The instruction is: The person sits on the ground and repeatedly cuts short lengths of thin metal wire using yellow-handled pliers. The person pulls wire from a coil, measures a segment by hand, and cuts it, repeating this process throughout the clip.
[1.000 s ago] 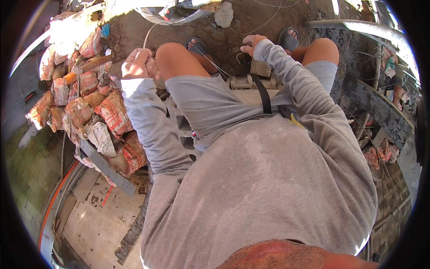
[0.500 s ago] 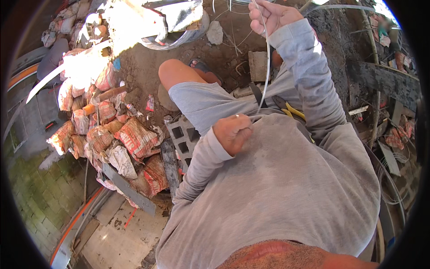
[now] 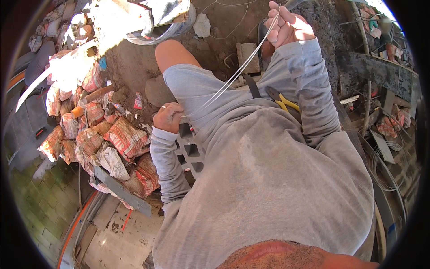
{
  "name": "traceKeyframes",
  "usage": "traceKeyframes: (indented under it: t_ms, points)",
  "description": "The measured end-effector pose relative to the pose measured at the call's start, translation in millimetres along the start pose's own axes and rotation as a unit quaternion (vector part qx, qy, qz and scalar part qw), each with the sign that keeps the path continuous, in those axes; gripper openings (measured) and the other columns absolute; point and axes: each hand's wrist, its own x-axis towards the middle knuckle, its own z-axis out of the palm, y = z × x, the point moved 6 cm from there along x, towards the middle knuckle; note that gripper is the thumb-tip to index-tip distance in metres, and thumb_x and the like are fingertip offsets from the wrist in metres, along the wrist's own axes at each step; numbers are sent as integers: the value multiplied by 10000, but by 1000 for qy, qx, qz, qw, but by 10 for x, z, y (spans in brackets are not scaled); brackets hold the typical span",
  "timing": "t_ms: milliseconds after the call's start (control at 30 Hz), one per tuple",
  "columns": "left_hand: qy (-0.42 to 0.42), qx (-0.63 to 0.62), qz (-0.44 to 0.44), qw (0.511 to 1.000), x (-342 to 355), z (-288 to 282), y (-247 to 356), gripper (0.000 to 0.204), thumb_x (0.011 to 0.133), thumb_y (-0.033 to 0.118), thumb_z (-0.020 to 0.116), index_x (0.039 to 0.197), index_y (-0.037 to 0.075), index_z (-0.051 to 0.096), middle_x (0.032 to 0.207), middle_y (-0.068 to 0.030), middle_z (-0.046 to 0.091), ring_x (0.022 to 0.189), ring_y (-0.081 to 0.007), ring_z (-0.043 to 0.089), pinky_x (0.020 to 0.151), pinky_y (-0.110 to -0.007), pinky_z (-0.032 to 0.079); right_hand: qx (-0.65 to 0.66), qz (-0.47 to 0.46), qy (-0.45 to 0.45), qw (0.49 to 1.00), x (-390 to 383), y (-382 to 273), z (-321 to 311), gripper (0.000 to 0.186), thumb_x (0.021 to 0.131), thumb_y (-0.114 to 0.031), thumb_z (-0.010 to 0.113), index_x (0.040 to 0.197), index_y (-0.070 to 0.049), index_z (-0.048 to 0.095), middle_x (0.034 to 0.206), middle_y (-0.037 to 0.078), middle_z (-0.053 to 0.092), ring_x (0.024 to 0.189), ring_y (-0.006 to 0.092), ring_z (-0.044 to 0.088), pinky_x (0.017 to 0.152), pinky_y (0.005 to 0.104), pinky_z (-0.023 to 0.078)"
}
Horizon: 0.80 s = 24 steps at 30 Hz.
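Observation:
Thin pale wire (image 3: 243,67), in two strands running close together, stretches across my lap between my hands. At the lower left end my left hand (image 3: 168,118), a ring on one finger, is closed on the wire beside my thigh. My right hand (image 3: 289,28) is raised at the upper right. Its curled fingers grip the wire where the strands meet at the fingertips. Pliers with yellow handles (image 3: 286,104) are tucked at my waist, by a dark strap (image 3: 252,86).
Stained sacks (image 3: 127,138) are piled on the left, beside a grey board (image 3: 123,190). A hollow concrete block (image 3: 191,150) stands by my left forearm. A bucket (image 3: 165,33) sits ahead, near a concrete piece (image 3: 247,57). On the right lie a dark plank (image 3: 378,71) and coiled wire (image 3: 380,172).
My left hand has moved from my chest outward to the left. Two strands now span between my hands instead of one. My right hand has shifted slightly right and nearer.

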Motion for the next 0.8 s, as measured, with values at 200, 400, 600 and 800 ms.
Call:
traceKeyframes:
  t_ms: [200, 400, 600, 800]
  points:
    - [-30, -127, 48, 990, 78, 245, 308, 136, 765, -62, 668, 879, 11, 681, 830, -116, 677, 727, -191, 633, 670, -286, 503, -27, 28, 36, 999, -7, 35, 0, 268, 978, -161, 563, 1206, -25, 602, 979, 90, 700, 851, 237, 695, 592, 358, 560]
    - [-25, -242, 144, 959, 554, 534, 1125, 121, 829, -3, 686, 947, -17, 665, 781, -90, 654, 599, -136, 581, 548, -260, 463, -146, -10, -24, 989, -171, 382, 252, 266, 942, -104, 603, 1188, -2, 594, 987, 122, 688, 867, 231, 690, 643, 339, 588]
    - [-55, -478, 33, 876, 871, 797, 1520, 196, 956, 157, 628, 995, -32, 658, 673, -46, 601, 549, -86, 549, 489, -218, 421, -227, -43, -53, 971, -464, 545, 441, 330, 956, -106, 606, 1256, 14, 546, 944, 119, 677, 833, 189, 683, 619, 284, 597]
    - [-157, -494, 8, 855, 975, 837, 1621, 282, 1032, 192, 475, 1074, -42, 625, 638, -68, 587, 497, -94, 509, 484, -220, 412, -195, -53, -57, 978, -483, 471, 290, 334, 947, -116, 629, 1246, 16, 559, 853, 95, 668, 739, 160, 670, 572, 258, 548]
